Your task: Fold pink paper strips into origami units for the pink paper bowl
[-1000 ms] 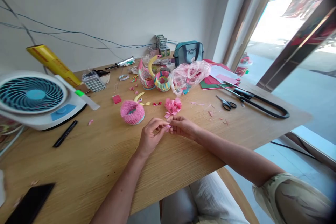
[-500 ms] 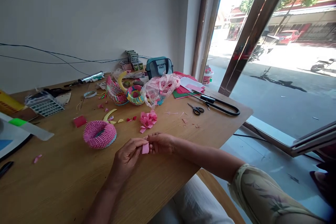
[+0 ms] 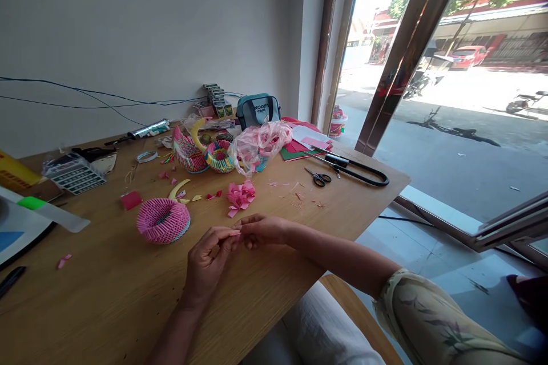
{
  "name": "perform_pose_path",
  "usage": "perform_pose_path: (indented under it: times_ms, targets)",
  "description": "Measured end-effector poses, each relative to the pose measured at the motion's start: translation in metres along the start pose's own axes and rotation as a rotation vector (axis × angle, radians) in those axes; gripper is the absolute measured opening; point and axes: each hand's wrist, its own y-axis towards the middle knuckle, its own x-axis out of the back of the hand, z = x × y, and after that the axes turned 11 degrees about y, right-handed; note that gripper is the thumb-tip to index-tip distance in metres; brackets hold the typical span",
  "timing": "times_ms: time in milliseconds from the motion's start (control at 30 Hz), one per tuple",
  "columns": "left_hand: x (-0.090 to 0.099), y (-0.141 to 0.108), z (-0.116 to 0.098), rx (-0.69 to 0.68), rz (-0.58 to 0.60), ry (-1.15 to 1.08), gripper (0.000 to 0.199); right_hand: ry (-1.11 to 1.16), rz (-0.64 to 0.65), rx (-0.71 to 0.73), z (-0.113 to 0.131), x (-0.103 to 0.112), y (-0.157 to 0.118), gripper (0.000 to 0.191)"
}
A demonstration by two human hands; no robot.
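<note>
Between my hands is a small piece of pink paper (image 3: 236, 233), seen nearly edge-on as a thin strip. My left hand (image 3: 209, 254) pinches it between thumb and fingertips. The fingers of my right hand (image 3: 261, 230) close on its other end, partly hiding it. Just beyond them lies a loose pile of pink paper pieces (image 3: 241, 197). To the left of my hands sits a round bowl shape of interlocked pink folded paper (image 3: 163, 220), with some light blue at its lower edge.
Scissors (image 3: 318, 177) and a black-handled U-shaped lock (image 3: 359, 171) lie at the right. Further back are multicoloured paper baskets (image 3: 220, 156), a plastic bag (image 3: 262, 142), coloured sheets (image 3: 299, 151) and a teal bag (image 3: 258, 110). The table's right edge borders a glass door.
The pink paper showed its flat face before; now it is turned or folded to a thin edge. My hands stay close together in nearly the same place. The view has shifted slightly.
</note>
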Motion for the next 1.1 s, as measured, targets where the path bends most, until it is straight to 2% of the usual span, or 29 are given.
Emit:
perform_pose_path:
  times_ms: [33,100,133,200,233,300,333,400,467,567,633,700,767,800,833,933,1000,1100]
  targets:
    - [-0.002,-0.001,0.002,0.079,-0.035,-0.041,0.010,-0.179,-0.022,0.082,0.009,0.008,-0.005,0.026]
    - [-0.006,-0.004,0.007,0.257,-0.099,-0.127,0.012,-0.519,-0.222,0.283,0.031,0.031,-0.024,0.024]
    - [-0.008,-0.005,0.009,0.348,-0.128,-0.176,0.015,-0.698,-0.402,0.365,0.043,0.045,-0.037,0.021]
    - [-0.012,-0.007,0.012,0.499,-0.175,-0.274,0.023,-1.105,-0.891,0.441,0.064,0.076,-0.068,0.015]
    - [-0.013,-0.007,0.013,0.554,-0.198,-0.313,0.025,-1.158,-0.984,0.442,0.072,0.092,-0.083,0.016]
    - [-0.015,-0.008,0.011,0.606,-0.215,-0.373,0.028,-1.221,-1.064,0.400,0.080,0.125,-0.106,0.017]
    - [-0.016,-0.007,0.011,0.606,-0.211,-0.403,0.028,-1.358,-1.123,0.320,0.082,0.141,-0.113,0.018]
    - [-0.017,-0.006,0.009,0.593,-0.242,-0.450,0.029,-1.575,-1.148,0.174,0.081,0.166,-0.120,0.023]
    - [-0.017,-0.005,0.008,0.567,-0.277,-0.453,0.029,-1.672,-1.130,0.092,0.079,0.183,-0.118,0.027]
    - [-0.016,-0.006,0.007,0.508,-0.268,-0.411,0.024,-1.717,-1.123,-0.070,0.080,0.192,-0.111,0.030]
    - [-0.015,-0.007,0.006,0.503,-0.238,-0.404,0.020,-1.722,-1.132,-0.156,0.084,0.191,-0.108,0.031]
    - [-0.013,-0.008,0.006,0.519,-0.223,-0.413,0.019,-1.714,-1.174,-0.148,0.086,0.186,-0.108,0.031]
    - [-0.011,-0.009,0.007,0.537,-0.229,-0.423,0.019,-1.670,-1.199,-0.019,0.086,0.174,-0.107,0.031]
    - [-0.010,-0.009,0.007,0.544,-0.237,-0.427,0.020,-1.616,-1.170,0.078,0.085,0.164,-0.105,0.030]
    - [-0.010,-0.009,0.007,0.549,-0.248,-0.433,0.020,-1.520,-1.105,0.179,0.082,0.152,-0.101,0.027]
    - [-0.008,-0.009,0.006,0.562,-0.288,-0.455,0.020,-0.957,-0.735,0.359,0.064,0.103,-0.078,0.034]
    - [-0.007,-0.008,0.005,0.565,-0.315,-0.465,0.019,-0.603,-0.463,0.347,0.046,0.065,-0.058,0.042]
    - [-0.005,-0.008,0.003,0.552,-0.341,-0.471,0.018,-0.361,-0.229,0.280,0.018,0.016,-0.032,0.045]
